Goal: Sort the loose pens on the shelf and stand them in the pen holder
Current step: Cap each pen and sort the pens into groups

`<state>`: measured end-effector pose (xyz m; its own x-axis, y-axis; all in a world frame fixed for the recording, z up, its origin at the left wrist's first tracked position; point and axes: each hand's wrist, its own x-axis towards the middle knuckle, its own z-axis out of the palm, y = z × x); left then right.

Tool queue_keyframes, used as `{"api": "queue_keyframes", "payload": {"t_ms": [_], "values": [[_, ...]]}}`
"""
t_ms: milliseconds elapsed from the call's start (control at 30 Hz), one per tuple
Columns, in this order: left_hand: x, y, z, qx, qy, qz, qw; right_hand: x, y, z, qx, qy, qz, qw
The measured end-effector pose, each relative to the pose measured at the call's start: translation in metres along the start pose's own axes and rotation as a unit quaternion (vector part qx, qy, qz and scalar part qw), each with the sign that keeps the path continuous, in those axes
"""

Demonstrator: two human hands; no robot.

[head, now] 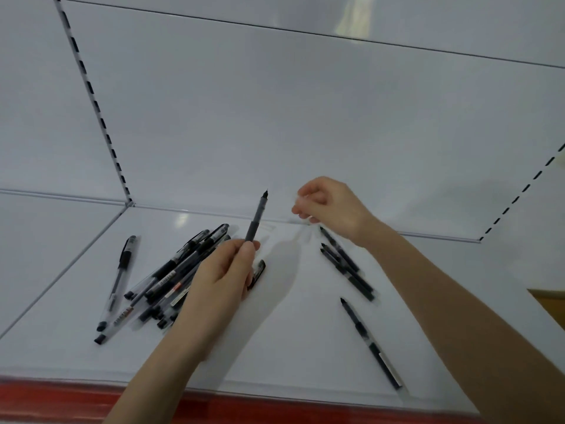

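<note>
My left hand (pixel 224 272) holds a black pen (pixel 257 217) upright by its lower end, uncapped tip pointing up. My right hand (pixel 328 206) hovers to the right of that tip, fingers curled around something small and clear, possibly a pen cap; it is too blurred to be sure. A pile of several black and clear pens (pixel 171 280) lies on the white shelf (pixel 290 332) under and left of my left hand. A few dark pens (pixel 347 264) lie together below my right hand. One single pen (pixel 371 344) lies apart near the front. No pen holder is in view.
A lone pen (pixel 120 270) lies left of the pile. The shelf has a white back panel (pixel 275 117), slotted uprights at the left (pixel 91 96) and right (pixel 519 194), and a red front edge strip (pixel 61 399).
</note>
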<state>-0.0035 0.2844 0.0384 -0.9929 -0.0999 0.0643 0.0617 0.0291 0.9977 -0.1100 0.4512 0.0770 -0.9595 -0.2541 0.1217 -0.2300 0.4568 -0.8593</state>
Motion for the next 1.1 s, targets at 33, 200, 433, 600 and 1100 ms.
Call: {"api": "queue_keyframes", "payload": {"t_ms": [33,200,433,600,1100], "values": [[0.000,0.000,-0.001,0.008,0.001,0.013,1.000,-0.005,-0.008,-0.008,0.043,0.000,-0.009,0.999],[-0.001,0.006,0.002,0.024,-0.010,0.061,0.998,-0.032,-0.033,-0.029,0.100,-0.006,-0.052,0.994],[-0.008,0.017,0.005,0.014,-0.026,0.098,0.995,-0.049,-0.046,-0.035,0.097,-0.002,-0.067,0.993],[-0.011,0.019,0.005,0.013,-0.033,0.097,0.995,-0.051,-0.047,-0.034,0.182,0.030,-0.057,0.981],[-0.014,0.014,0.005,0.011,-0.054,0.074,0.996,-0.054,-0.051,-0.005,0.272,0.077,-0.062,0.957]]}}
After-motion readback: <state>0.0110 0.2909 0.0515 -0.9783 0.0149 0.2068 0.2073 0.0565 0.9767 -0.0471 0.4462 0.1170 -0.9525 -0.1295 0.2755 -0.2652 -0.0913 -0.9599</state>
